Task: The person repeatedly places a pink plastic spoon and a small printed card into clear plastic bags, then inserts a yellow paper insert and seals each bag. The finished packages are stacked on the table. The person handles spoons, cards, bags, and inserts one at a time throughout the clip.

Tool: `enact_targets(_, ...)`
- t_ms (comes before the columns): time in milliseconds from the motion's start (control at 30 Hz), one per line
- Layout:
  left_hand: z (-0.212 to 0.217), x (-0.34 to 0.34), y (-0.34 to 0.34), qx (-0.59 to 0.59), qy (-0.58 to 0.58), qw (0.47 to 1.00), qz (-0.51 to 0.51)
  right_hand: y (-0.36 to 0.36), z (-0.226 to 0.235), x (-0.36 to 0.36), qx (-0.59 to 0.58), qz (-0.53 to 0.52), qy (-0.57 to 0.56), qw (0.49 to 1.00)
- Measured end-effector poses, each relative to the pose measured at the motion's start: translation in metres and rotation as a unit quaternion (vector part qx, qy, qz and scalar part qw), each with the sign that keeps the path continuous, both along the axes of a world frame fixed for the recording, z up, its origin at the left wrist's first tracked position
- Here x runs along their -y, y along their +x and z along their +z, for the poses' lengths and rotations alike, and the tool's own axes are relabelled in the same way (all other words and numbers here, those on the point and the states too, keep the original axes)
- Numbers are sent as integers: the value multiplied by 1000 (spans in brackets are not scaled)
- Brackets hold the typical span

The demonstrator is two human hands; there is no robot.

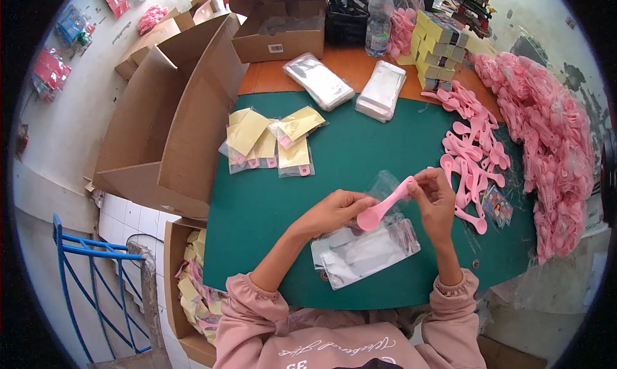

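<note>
My left hand (334, 211) and my right hand (436, 202) meet over the green mat (360, 144). A pink plastic spoon (383, 206) runs between them, bowl end toward the left hand, handle end pinched by the right. A small clear bag (387, 184) sits behind the spoon at my fingertips; which hand grips it I cannot tell. Below my hands lies a stack of clear bags (363, 250). Packed bags with yellow cards (273, 141) lie on the mat's far left.
Loose pink spoons (472, 147) are spread at the right, beside a big heap of bagged pink spoons (556, 144). Two stacks of clear bags (350, 86), yellow card packs (437, 51), a water bottle (379, 16) and open cardboard boxes (173, 105) stand behind and to the left.
</note>
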State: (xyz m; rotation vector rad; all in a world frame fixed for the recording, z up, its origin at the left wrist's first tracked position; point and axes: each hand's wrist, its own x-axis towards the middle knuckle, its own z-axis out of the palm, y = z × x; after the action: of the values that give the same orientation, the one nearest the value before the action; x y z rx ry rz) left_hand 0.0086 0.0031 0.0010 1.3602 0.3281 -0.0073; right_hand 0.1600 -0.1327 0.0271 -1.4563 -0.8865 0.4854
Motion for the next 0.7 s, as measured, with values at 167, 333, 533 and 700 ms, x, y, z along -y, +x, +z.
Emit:
enact_targets(167,10,2,12,14,-5,1000,11,-1,4,2,197,138,24,970)
enact_targets(333,28,-11,5,53,41,998,3,29,30,25,205,91,-24,974)
enact_targets(533,26,-28,2,74,25,996,35,197,-41,175,295,-403,-585,639)
enact_targets(700,21,-30,-1,46,19,998,27,213,-60,195,335,-424,-407,737)
